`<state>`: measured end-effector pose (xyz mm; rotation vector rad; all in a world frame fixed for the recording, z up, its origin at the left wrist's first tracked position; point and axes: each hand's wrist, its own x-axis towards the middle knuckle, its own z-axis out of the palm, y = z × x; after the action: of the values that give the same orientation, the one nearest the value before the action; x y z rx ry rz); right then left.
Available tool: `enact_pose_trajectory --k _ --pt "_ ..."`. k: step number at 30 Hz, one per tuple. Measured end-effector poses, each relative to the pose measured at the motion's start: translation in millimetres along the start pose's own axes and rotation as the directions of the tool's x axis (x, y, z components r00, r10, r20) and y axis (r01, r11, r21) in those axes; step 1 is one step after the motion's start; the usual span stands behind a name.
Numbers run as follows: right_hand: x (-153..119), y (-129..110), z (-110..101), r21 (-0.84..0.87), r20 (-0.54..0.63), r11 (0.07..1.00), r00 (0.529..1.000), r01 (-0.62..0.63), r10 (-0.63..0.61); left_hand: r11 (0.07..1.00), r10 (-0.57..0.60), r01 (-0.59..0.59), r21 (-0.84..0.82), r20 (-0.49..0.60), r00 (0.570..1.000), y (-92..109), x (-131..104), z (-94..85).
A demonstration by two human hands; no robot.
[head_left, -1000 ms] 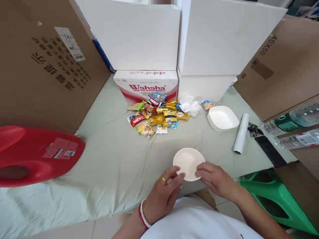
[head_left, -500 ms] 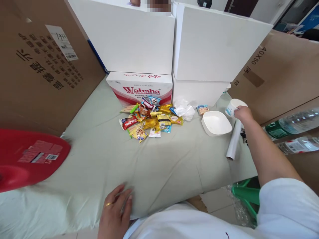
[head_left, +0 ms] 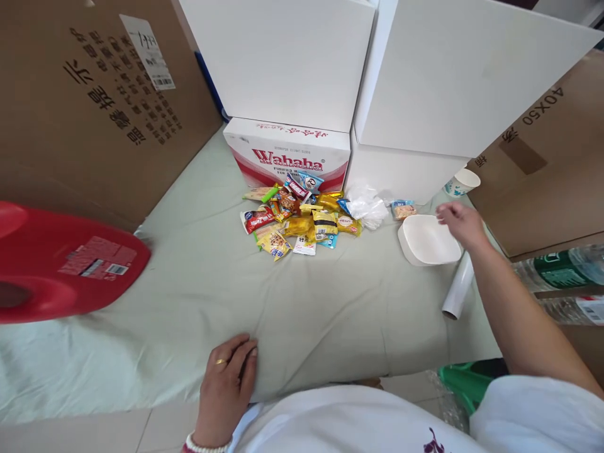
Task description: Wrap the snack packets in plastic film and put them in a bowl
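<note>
My left hand (head_left: 231,371), with a gold ring and a beaded bracelet, rests on the front edge of the cloth-covered table. Its fingers are loosely bent, and nothing is in them. Over the right rim of a white square bowl (head_left: 427,248) hovers my right hand (head_left: 465,225), fingers half curled with the tips a little apart; I see nothing held. Whether it touches the rim is unclear. Behind it a paper cup (head_left: 462,182) with a blue-green pattern stands upright near the white box. A white roll (head_left: 458,286) lies beside the bowl, partly under my forearm.
Wrapped snacks (head_left: 299,220) are heaped before a Wahaha carton (head_left: 292,151). A clear plastic bag (head_left: 370,207) and a small snack packet (head_left: 403,209) lie nearby. White boxes (head_left: 425,82) stand behind. A red jug (head_left: 70,264) is at left, plastic bottles (head_left: 561,270) at right.
My right hand has let go of the paper cup, which now stands farther back, and has come over the bowl's rim. My left hand stays at the table edge. The view has tilted down and shifted left.
</note>
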<state>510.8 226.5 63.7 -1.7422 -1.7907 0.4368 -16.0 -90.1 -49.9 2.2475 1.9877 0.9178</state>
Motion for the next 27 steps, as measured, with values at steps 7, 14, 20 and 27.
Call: enact_pose_trajectory --k 7,14,20,27 --pt "-81.9 -40.8 27.3 -0.306 0.384 0.935 0.922 0.181 -0.053 0.997 0.077 -0.077 0.008 -0.092 0.993 -0.7 6.4 3.4" --pt "-5.8 -120.3 97.0 -0.466 0.274 0.82 0.936 0.332 -0.223 0.997 0.075 -0.073 0.018 -0.131 0.989 3.9 6.5 6.1" --pt "28.3 -147.3 135.5 -0.433 0.246 0.873 0.961 0.224 -0.124 0.989 -0.099 0.085 -0.124 -0.113 0.989 5.3 -10.5 -9.2" --pt "-104.2 -160.2 129.3 0.686 0.333 0.641 0.932 -0.344 0.144 0.782 -0.38 0.351 -0.516 0.053 0.924 40.4 -0.2 -22.8"
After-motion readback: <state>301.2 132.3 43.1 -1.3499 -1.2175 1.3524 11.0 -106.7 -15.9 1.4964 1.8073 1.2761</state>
